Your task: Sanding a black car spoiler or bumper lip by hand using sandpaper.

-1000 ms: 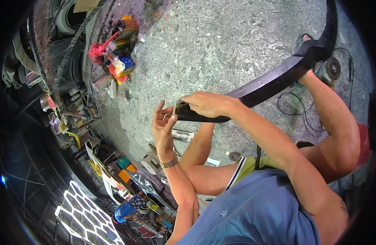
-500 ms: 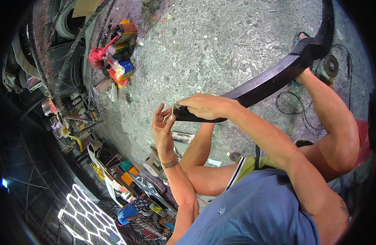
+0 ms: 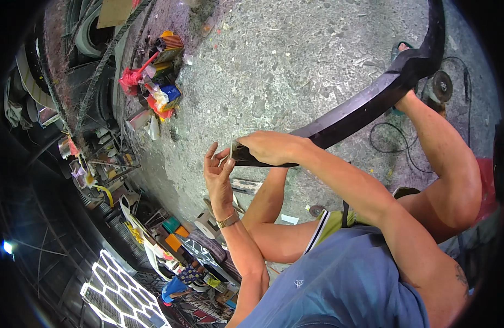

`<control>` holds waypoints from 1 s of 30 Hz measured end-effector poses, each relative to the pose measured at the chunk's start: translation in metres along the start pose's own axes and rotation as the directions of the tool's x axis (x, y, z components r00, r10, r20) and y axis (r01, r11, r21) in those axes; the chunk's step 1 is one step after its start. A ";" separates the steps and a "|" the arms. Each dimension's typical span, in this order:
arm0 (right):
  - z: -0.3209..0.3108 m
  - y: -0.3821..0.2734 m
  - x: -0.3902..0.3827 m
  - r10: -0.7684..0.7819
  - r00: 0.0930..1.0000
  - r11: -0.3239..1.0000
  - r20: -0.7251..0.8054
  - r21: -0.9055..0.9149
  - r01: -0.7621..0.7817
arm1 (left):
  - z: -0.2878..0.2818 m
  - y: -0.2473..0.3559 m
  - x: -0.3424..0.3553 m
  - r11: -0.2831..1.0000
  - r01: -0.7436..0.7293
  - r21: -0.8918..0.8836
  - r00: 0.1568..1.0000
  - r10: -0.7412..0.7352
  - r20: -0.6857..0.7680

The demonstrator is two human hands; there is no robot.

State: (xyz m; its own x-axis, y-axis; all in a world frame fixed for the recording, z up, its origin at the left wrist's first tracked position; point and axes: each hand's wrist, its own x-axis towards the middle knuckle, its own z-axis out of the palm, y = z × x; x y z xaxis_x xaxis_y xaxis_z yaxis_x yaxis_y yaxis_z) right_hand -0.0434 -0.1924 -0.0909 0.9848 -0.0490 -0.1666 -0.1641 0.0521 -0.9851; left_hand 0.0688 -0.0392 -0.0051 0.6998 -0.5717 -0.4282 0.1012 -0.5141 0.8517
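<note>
A long curved black trim piece arcs from the upper right down to the middle of the view. My right hand is clamped over its near end. My left hand sits just left of that end, fingers raised and pinching a thin pale strip that stands against the tip of the black piece. A metal watch band circles my left wrist. My bare knees and blue shirt fill the lower right.
Rough concrete floor lies below. An angle grinder with a black cable rests by my foot at upper right. Coloured bottles and cans cluster upper left beside tyres. Boxes and clutter crowd the lower left.
The black trim piece and both hands have shifted slightly; my left fingers have closed in on the pale strip at the piece's end.
</note>
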 end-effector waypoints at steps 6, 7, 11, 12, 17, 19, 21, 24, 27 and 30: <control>-0.003 0.005 -0.001 0.012 0.999 1.000 0.029 -0.005 -0.012 | 0.002 0.003 -0.004 1.000 0.007 -0.001 1.000 -0.007 0.008; -0.001 0.005 0.000 -0.014 0.999 1.000 0.029 -0.002 0.014 | 0.002 0.004 -0.005 1.000 0.008 -0.015 1.000 -0.008 0.009; 0.006 0.004 0.000 -0.018 0.998 1.000 -0.053 0.005 0.018 | 0.002 0.005 -0.007 0.999 0.018 -0.034 1.000 -0.018 -0.001; 0.007 0.004 0.000 -0.015 0.998 1.000 -0.059 -0.003 0.015 | 0.002 0.005 -0.006 0.999 0.012 -0.033 1.000 -0.012 0.011; 0.004 0.004 -0.003 -0.092 0.989 0.996 -0.117 -0.030 0.089 | 0.002 0.006 -0.006 0.999 0.002 -0.041 1.000 -0.002 -0.005; 0.002 0.004 -0.003 -0.047 0.997 0.999 -0.060 -0.030 0.045 | 0.002 0.006 -0.006 0.998 0.028 -0.053 1.000 -0.028 0.006; 0.001 0.004 -0.003 -0.012 1.000 1.000 -0.011 -0.022 0.012 | 0.003 0.006 -0.006 0.999 0.021 -0.039 1.000 -0.021 0.000; 0.004 0.003 -0.003 -0.148 0.981 0.988 -0.126 -0.068 0.140 | 0.003 0.006 -0.006 1.000 0.011 -0.023 1.000 -0.011 -0.002; 0.005 0.002 -0.004 -0.059 0.989 0.998 -0.136 -0.043 0.054 | 0.003 0.006 -0.005 1.000 0.005 -0.028 1.000 -0.005 0.022; 0.004 -0.001 -0.006 -0.005 0.999 0.993 0.037 -0.115 0.009 | 0.002 0.006 -0.006 1.000 0.000 -0.029 1.000 0.000 0.027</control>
State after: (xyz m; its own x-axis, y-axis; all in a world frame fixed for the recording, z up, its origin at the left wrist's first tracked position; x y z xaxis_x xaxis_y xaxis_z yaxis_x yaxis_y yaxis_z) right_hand -0.0488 -0.1881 -0.0891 0.9870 -0.0120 -0.1601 -0.1605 -0.0634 -0.9850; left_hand 0.0638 -0.0404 0.0012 0.6808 -0.5887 -0.4358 0.1218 -0.4957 0.8599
